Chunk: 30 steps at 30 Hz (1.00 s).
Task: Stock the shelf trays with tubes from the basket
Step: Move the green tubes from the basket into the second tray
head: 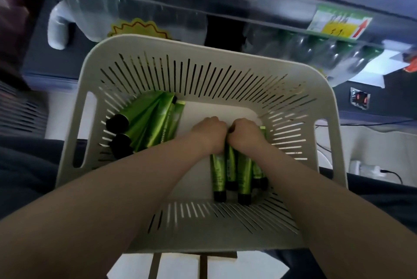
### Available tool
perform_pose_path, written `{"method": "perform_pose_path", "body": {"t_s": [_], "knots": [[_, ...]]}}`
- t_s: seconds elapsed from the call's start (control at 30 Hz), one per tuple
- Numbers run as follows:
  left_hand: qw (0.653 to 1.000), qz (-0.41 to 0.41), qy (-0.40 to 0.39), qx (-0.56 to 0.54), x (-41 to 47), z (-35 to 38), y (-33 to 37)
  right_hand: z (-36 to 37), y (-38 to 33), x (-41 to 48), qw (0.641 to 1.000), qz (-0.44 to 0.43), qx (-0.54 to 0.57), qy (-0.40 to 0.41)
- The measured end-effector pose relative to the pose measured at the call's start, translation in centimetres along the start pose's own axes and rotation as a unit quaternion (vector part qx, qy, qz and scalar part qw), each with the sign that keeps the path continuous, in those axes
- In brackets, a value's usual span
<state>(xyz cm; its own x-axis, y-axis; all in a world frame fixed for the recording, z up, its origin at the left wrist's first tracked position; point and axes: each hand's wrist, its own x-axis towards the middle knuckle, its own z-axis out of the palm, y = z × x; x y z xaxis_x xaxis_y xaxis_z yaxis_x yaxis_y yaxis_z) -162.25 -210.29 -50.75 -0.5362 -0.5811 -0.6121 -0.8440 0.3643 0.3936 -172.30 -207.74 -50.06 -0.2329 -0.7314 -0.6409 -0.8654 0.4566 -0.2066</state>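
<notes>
Head view: the left hand (208, 134) and right hand (246, 134) are down in the basket (203, 45), knuckles touching. Their fingers are curled tight over a tube bunch (232, 172) at the basket's right side. Spare tubes (150, 124) lie against its left wall.

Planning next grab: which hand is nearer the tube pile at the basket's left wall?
Left. Left hand sits just right of that pile; right hand lies beyond it, farther right.

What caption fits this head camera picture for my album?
Restocking time: the left hand and right hand grip green tubes in the white basket.
</notes>
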Motion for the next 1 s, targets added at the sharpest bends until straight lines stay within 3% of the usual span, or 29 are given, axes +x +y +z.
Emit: {"method": "perform_pose_path", "body": {"t_s": [0.57, 1.0], "knots": [[0.999, -0.020, -0.020, -0.036, -0.6, -0.6, -1.2, -0.9, 0.4, -0.5, 0.997, 0.025, 0.075, -0.028], [0.999, 0.003, 0.036, -0.039, -5.1, -2.1, -0.9, -2.1, 1.1, -5.1, 0.995, -0.002, 0.098, 0.018]]}}
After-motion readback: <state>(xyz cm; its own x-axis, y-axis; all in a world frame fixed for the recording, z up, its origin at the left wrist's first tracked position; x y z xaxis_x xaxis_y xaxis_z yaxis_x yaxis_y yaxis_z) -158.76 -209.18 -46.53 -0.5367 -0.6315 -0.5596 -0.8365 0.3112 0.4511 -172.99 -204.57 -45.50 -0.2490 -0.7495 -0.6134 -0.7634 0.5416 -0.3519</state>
